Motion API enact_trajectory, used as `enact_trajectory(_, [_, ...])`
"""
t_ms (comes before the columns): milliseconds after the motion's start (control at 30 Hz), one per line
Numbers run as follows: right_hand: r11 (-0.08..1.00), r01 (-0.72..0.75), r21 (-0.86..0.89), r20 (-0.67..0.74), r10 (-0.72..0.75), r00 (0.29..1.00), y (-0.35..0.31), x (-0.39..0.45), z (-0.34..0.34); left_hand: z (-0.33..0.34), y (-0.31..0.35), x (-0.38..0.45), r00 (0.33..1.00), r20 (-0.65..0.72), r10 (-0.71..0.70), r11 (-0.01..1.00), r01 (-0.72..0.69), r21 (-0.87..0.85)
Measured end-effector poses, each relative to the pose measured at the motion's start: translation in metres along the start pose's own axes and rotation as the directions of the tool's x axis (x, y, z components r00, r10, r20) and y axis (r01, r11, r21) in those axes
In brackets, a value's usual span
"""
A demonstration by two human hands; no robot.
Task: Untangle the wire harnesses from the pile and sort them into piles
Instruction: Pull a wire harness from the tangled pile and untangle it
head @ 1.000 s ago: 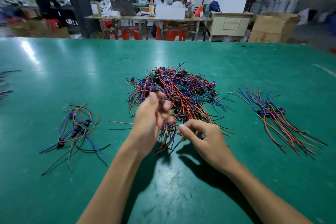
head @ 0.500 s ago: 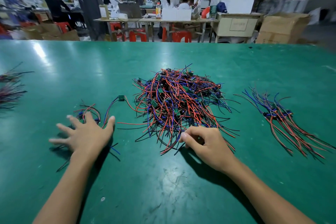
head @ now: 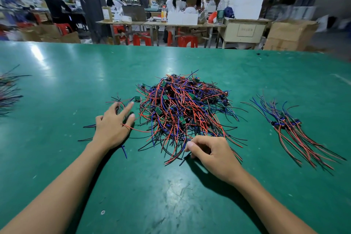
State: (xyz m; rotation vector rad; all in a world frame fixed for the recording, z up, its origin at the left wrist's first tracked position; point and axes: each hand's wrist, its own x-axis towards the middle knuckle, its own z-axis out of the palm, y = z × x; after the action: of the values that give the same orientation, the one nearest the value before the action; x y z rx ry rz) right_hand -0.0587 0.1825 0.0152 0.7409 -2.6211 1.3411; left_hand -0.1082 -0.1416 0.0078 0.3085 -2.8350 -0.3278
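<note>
Tangled pile [head: 185, 109] at table centre, wires splaying every way, loose ends trailing toward 6 o'clock. Left hand [head: 112, 125] flat, fingers spread, pressing small left bundle [head: 121, 103] at pile's 9 o'clock. Right hand [head: 210, 153] curled at pile's 6 o'clock; whether it pinches wire, cannot tell. Sorted bundle [head: 290, 127] at 3 o'clock, long axis running 11 to 5. Green table [head: 171, 195] open near person; more wires [head: 8, 91] at far left edge.

Left hand [head: 111, 129] lay flat on small harness pile [head: 121, 104], frame centre-left; right hand [head: 212, 155] pinched wires at central pile [head: 182, 108].
</note>
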Motion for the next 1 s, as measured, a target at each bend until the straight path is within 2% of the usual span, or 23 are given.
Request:
enact_trajectory(67, [1.000, 0.002, 0.006, -0.001, -0.002, 1.000, 0.000, 0.000, 0.001, 0.001, -0.001, 0.002, 0.999, 0.038, 0.027, 0.999, -0.028, 0.042])
enact_trajectory(200, [1.000, 0.003, 0.003, 0.005, -0.003, 1.000, 0.001, 0.000, 0.001, 0.005, -0.001, 0.003, 0.999, 0.004, -0.049, 0.995, 0.048, 0.083])
enact_trajectory(367, [1.000, -0.008, -0.007, 0.009, 0.008, 1.000, 0.002, 0.000, 0.000, 0.002, -0.001, -0.004, 0.956, -0.083, -0.281, 0.948, 0.290, 0.133])
enact_trajectory(433, [1.000, -0.007, -0.012, 0.009, 0.008, 1.000, 0.001, 0.000, 0.001, 0.000, -0.001, -0.007, 0.923, -0.123, -0.365, 0.921, 0.378, 0.095])
enact_trajectory(533, [1.000, -0.009, -0.011, 0.008, 0.009, 1.000, 0.000, 0.001, 0.001, -0.002, -0.002, -0.008, 0.880, -0.213, -0.424, 0.902, 0.431, -0.014])
enact_trajectory(600, [1.000, -0.005, -0.015, 0.003, 0.005, 1.000, 0.001, 0.001, 0.001, -0.004, -0.003, -0.008, 0.843, -0.323, -0.431, 0.902, 0.416, -0.118])
enact_trajectory(633, [1.000, -0.002, -0.017, 0.000, 0.002, 1.000, 0.002, 0.000, 0.001, -0.006, -0.004, -0.008, 0.827, -0.395, -0.400, 0.917, 0.360, -0.174])
enact_trajectory(700, [1.000, 0.004, -0.023, -0.007, -0.004, 1.000, 0.002, 0.000, 0.002, -0.009, -0.004, -0.008, 0.841, -0.491, -0.227, 0.969, 0.142, -0.204])
enact_trajectory(767, [1.000, 0.005, -0.027, -0.010, -0.005, 1.000, 0.003, 0.000, 0.002, -0.008, -0.002, -0.006, 0.911, -0.412, 0.018, 0.988, -0.080, -0.133])
enact_trajectory(833, [1.000, 0.000, -0.024, -0.013, -0.001, 1.000, 0.004, 0.000, 0.003, -0.003, 0.000, -0.001, 0.969, -0.199, 0.147, 0.979, -0.171, -0.111])
enact_trajectory(900, [1.000, -0.005, -0.019, -0.023, 0.004, 1.000, 0.005, 0.000, 0.003, 0.002, -0.002, 0.005, 0.990, -0.008, 0.140, 0.986, -0.141, -0.089])
enact_trajectory(933, [1.000, -0.005, -0.023, -0.026, 0.005, 1.000, 0.005, 0.000, 0.003, 0.003, -0.004, 0.008, 0.991, 0.040, 0.128, 0.991, -0.126, -0.047])
enact_trajectory(1000, [0.999, 0.002, -0.045, -0.028, -0.003, 1.000, 0.004, 0.001, 0.004, 0.002, -0.004, 0.015, 0.993, 0.051, 0.111, 0.993, -0.112, 0.029])
